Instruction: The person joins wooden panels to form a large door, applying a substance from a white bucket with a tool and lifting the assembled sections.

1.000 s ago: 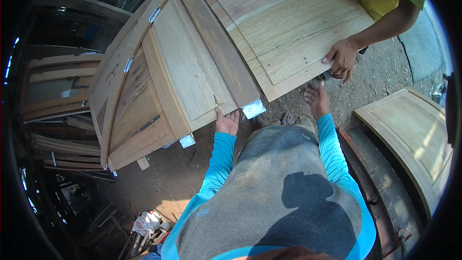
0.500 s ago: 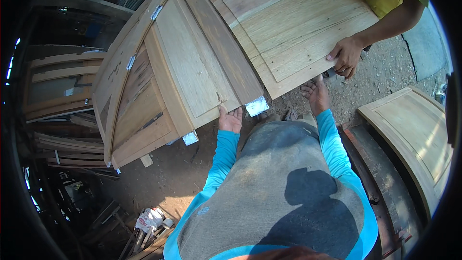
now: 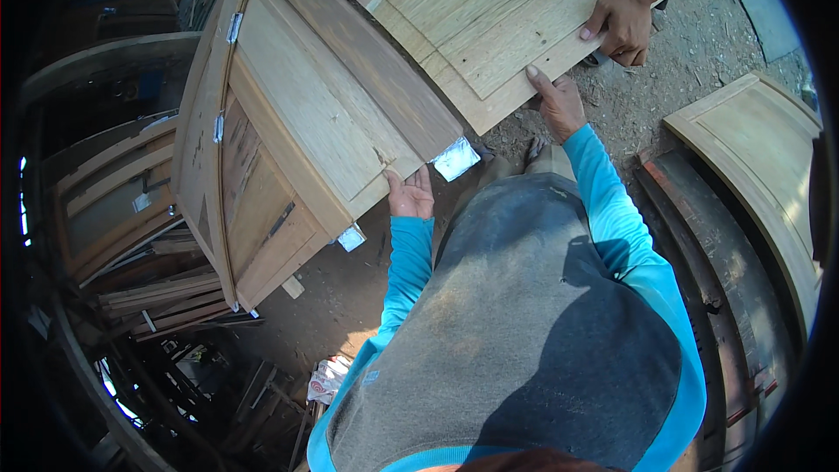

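Observation:
My left hand (image 3: 411, 194) grips the near edge of a pale wooden panel (image 3: 328, 100), its thumb at the edge and part of the fingers hidden. To its right, my right hand (image 3: 559, 107) holds the near edge of a second wooden panel (image 3: 472, 22), thumb on top and fingers underneath, out of sight. Another person's hand (image 3: 622, 28) grips that same edge farther right. Between the panels runs a darker wooden rail (image 3: 376, 61), with a silver-wrapped end (image 3: 456, 159) by my left hand.
Framed wooden doors (image 3: 240, 201) with silver-wrapped pieces stand at left. Stacked frames and boards (image 3: 166, 293) lie beyond them. At right, a pale door panel (image 3: 752, 153) rests beside dark planks (image 3: 712, 245). A white bag (image 3: 328, 378) sits among scraps at lower left.
My right hand has risen from just below the panel edge to grip it, thumb on top. My left hand stays at its panel's edge. The whole view has shifted somewhat.

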`<action>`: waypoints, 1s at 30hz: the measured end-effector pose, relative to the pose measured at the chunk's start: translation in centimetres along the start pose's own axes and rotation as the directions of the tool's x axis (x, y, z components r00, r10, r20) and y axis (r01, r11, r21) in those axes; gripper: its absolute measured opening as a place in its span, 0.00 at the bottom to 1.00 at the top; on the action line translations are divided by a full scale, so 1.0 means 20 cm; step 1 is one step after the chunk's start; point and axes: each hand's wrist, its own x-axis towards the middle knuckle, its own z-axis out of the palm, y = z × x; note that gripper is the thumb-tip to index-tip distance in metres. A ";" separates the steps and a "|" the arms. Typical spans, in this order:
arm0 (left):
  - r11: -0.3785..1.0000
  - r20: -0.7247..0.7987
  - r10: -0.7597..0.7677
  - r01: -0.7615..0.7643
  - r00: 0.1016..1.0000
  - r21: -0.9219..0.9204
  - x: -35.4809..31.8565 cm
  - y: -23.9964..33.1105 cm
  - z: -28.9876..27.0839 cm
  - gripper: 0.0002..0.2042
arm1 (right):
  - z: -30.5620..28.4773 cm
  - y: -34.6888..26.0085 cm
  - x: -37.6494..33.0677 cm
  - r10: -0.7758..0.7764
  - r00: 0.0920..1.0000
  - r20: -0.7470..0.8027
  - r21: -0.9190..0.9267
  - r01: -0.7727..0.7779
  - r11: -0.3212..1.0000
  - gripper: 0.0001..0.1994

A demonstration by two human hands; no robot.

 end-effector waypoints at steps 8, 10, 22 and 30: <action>0.998 -0.041 -0.051 0.050 0.998 -0.038 -0.01 0.02 0.02 0.26 | 0.00 -0.02 0.01 -0.028 1.000 -0.012 -0.077 0.027 0.997 0.23; 0.998 -0.038 -0.054 0.054 0.998 -0.020 -0.01 0.02 0.00 0.27 | 0.01 -0.03 0.01 -0.036 0.999 -0.010 -0.073 0.035 0.997 0.23; 0.983 -0.021 -0.165 0.167 0.986 0.078 -0.04 -0.03 0.16 0.45 | -0.02 -0.03 0.03 -0.064 0.998 0.004 -0.145 0.064 0.987 0.22; 0.984 -0.086 -0.161 0.167 0.983 0.058 -0.03 -0.04 0.13 0.38 | 0.00 -0.01 0.04 -0.064 0.998 -0.008 -0.102 0.063 0.993 0.21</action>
